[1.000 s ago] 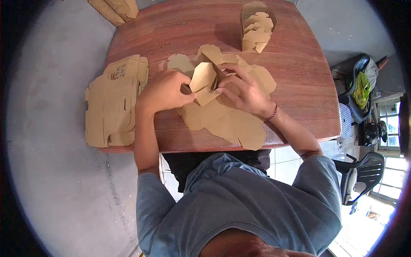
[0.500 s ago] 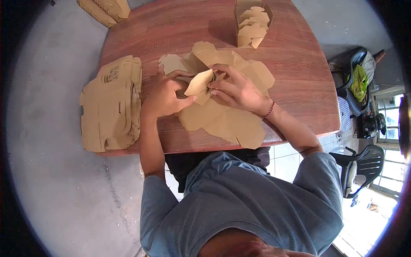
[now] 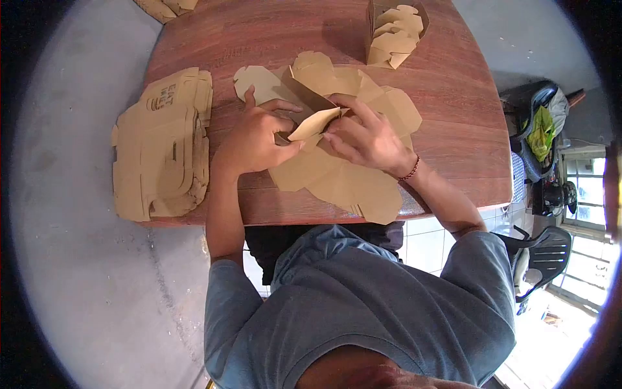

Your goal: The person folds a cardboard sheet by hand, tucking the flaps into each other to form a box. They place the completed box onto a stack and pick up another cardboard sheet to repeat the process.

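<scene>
Stack of flattened cardboard boxes (image 3: 155,159) lies at the near left corner of the tabletop (image 3: 460,129), reaching out to the left edge; dark lettering is printed on its upper part, not fully legible. At the far left corner, further cardboard pieces (image 3: 159,9) are partly cut off by the frame. Left hand (image 3: 256,137): fingers curled, thumb on the near side, gripping the left side of a partly folded carton (image 3: 313,124). Said carton is held near the middle of the tabletop, toward the near edge, with a pale flap raised between the hands; its inner folds are hidden by the fingers. Loose flat blanks (image 3: 356,191) lie overlapped beneath and around it, fanning out to the near edge. Right hand (image 3: 366,137): fingers bent, pinching the carton's right side; exact contact of the fingertips is partly obscured. A dark beaded bracelet (image 3: 409,168) is on that wrist. Near the far edge, right of centre, stands a group of folded cartons (image 3: 396,35), nested in a row. Beyond the right edge are a yellow-green bag (image 3: 541,133) and, lower, a black chair (image 3: 551,256).
</scene>
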{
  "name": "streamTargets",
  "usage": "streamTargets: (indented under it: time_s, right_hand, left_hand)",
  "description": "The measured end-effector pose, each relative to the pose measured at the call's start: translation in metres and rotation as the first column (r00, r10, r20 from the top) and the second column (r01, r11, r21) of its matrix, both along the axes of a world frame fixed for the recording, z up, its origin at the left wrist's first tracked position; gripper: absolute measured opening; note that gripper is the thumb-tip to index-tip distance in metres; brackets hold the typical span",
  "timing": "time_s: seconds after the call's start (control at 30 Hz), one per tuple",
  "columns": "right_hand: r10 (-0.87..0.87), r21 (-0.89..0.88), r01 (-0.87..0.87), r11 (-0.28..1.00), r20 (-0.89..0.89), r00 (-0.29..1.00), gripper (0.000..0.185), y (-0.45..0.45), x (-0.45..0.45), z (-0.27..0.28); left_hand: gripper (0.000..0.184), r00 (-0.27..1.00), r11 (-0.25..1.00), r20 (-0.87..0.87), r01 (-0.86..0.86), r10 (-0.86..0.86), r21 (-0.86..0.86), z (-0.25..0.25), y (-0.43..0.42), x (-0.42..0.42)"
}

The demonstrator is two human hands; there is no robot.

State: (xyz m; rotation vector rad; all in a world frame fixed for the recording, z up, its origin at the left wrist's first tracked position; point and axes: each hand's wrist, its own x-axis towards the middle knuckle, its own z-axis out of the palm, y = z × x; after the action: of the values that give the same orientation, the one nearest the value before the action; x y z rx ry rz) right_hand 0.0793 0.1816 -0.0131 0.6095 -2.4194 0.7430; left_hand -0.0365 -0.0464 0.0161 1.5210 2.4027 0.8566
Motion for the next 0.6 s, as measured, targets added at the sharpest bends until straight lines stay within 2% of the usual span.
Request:
streamTargets:
  time_s: [0.17,0.23,0.33,0.47,0.53,0.6]
  right_hand:
    - [-0.008,0.011,0.008,1.0,0.0,1.0,0.016,0.0,-0.001,0.002]
    - [0.007,0.036,-0.003,0.999,-0.121,0.993,0.014,0.002,-0.003,0.004]
    - [0.008,0.043,0.0,0.999,-0.178,0.984,0.014,0.004,-0.001,0.005]
    - [0.033,0.145,-0.002,0.989,-0.212,0.977,0.014,0.008,0.0,0.01]
    - [0.031,0.233,0.019,0.972,-0.212,0.977,0.014,0.007,0.0,0.01]
    - [0.032,0.247,0.017,0.969,-0.193,0.981,0.013,0.009,0.0,0.011]
  left_hand:
    - [0.018,0.999,0.999,0.03,-0.012,0.011,0.051,-0.003,0.002,0.003]
    - [0.016,0.999,0.999,-0.053,0.009,-0.006,0.05,-0.003,0.005,0.004]
    - [0.015,0.991,0.997,-0.132,0.015,-0.005,0.076,-0.005,0.009,0.008]
    - [0.014,0.988,0.999,-0.155,0.025,-0.019,0.038,-0.002,0.01,0.013]
    - [0.01,0.965,0.998,-0.262,0.014,0.002,0.059,0.001,0.011,0.016]
    - [0.008,0.944,0.997,-0.328,0.002,0.023,0.076,0.006,0.012,0.02]
